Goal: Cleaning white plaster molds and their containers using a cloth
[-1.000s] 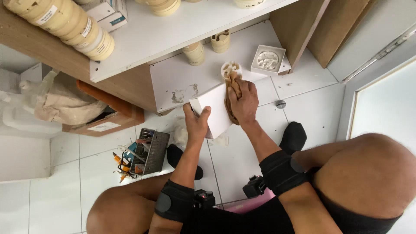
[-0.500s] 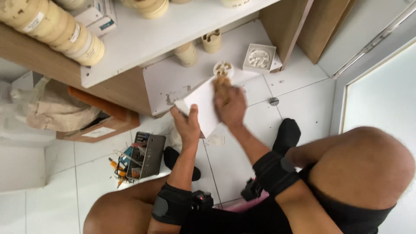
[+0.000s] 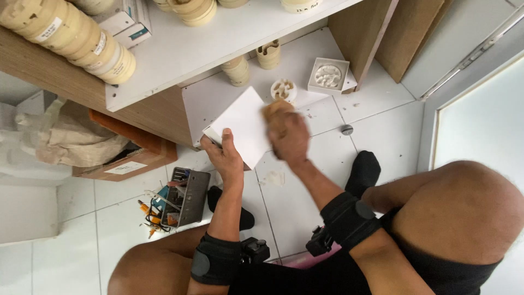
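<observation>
step: rubbing the white slab (image 3: 243,123) | slab: tilted, just below the low shelf board (image 3: 218,104) | left hand (image 3: 224,155): fingers clamped on slab's lower-left corner | right hand (image 3: 287,134): blurred, closed on a tan pad (image 3: 274,107) at slab's right edge | I'd keep the left pinch firm, strokes flat, clear of the round mould (image 3: 284,89) beyond the slab.
</observation>
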